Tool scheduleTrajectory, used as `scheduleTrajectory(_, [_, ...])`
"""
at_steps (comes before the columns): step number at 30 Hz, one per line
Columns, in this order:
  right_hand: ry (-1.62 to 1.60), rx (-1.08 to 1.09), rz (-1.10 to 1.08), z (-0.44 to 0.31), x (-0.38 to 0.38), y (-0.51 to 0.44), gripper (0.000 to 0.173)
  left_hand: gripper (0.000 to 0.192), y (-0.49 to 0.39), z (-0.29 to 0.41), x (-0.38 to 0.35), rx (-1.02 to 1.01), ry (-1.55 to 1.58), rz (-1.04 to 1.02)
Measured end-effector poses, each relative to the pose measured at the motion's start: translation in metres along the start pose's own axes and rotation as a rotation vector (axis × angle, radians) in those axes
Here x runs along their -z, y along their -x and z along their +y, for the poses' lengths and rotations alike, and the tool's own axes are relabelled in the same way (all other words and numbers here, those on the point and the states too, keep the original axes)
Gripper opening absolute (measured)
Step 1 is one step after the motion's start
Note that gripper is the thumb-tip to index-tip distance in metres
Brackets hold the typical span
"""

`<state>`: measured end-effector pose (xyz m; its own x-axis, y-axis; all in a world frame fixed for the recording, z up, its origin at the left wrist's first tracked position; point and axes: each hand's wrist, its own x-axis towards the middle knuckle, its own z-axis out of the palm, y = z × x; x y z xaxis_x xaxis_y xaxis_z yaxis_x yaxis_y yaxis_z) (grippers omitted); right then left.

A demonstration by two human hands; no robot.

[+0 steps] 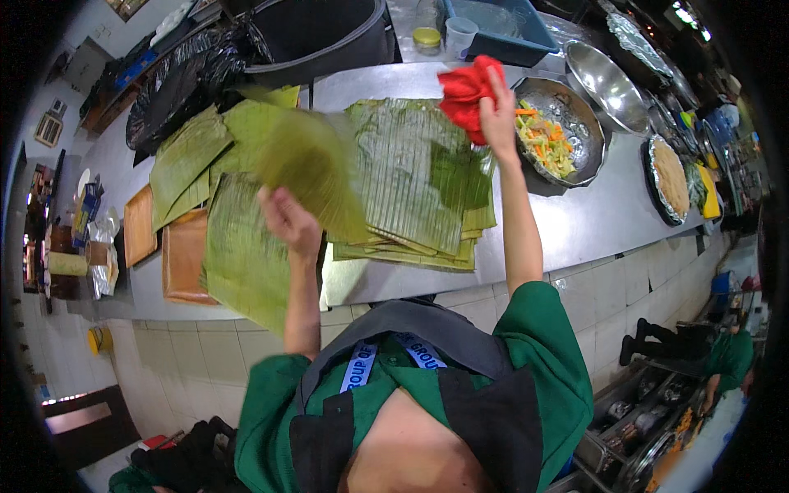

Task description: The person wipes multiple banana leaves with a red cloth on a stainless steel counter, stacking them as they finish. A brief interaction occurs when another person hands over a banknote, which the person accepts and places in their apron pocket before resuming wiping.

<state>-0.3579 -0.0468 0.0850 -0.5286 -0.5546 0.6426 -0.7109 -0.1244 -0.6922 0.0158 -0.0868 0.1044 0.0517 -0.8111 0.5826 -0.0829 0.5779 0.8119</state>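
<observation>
My left hand (pixel 288 223) grips the near edge of a banana leaf piece (pixel 314 163), which is lifted off the table and blurred by motion. In my right hand (pixel 498 114) is a bunched red cloth (pixel 470 92), held above the far right corner of a stack of cut banana leaves (pixel 407 179). That stack lies on the steel table (pixel 400 285) in front of me, its sheets roughly squared. More banana leaves (pixel 246 240) lie to the left, partly over a brown wooden tray (pixel 185 256) and hanging past the table's near edge.
Right of the stack sits a foil-lined pan (pixel 558 132) of cut vegetables, beside a steel bowl (pixel 607 86). A blue plastic tub (pixel 505 31) and a large black bin (pixel 320 37) stand beyond. Another wooden tray (pixel 140 225) is far left. A co-worker (pixel 727 357) stands at lower right.
</observation>
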Motion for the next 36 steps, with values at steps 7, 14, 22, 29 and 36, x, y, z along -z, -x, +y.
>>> scheduleTrajectory(7, [0.072,0.172,0.118,-0.117,0.104,0.002,0.056,0.042,0.023,0.024,-0.060,-0.741,-0.173,-1.013])
scheduleTrajectory(14, [0.055,0.403,-0.740,-0.121,0.024,0.116,0.053,0.046,0.133,-0.030,-0.037,-0.781,-0.530,-0.997])
scheduleTrajectory(22, [0.492,0.378,-0.777,0.013,-0.090,0.088,0.053,0.045,0.181,-0.043,-0.028,-0.454,-0.537,-0.957])
scheduleTrajectory(29, [0.193,0.313,-1.014,-0.040,-0.097,0.104,0.043,0.046,0.183,-0.048,-0.027,-0.367,-0.508,-0.988])
scheduleTrajectory(36, [0.280,0.691,-1.071,-0.064,-0.115,0.126,0.050,0.043,0.187,-0.053,-0.027,-0.358,-0.462,-0.998])
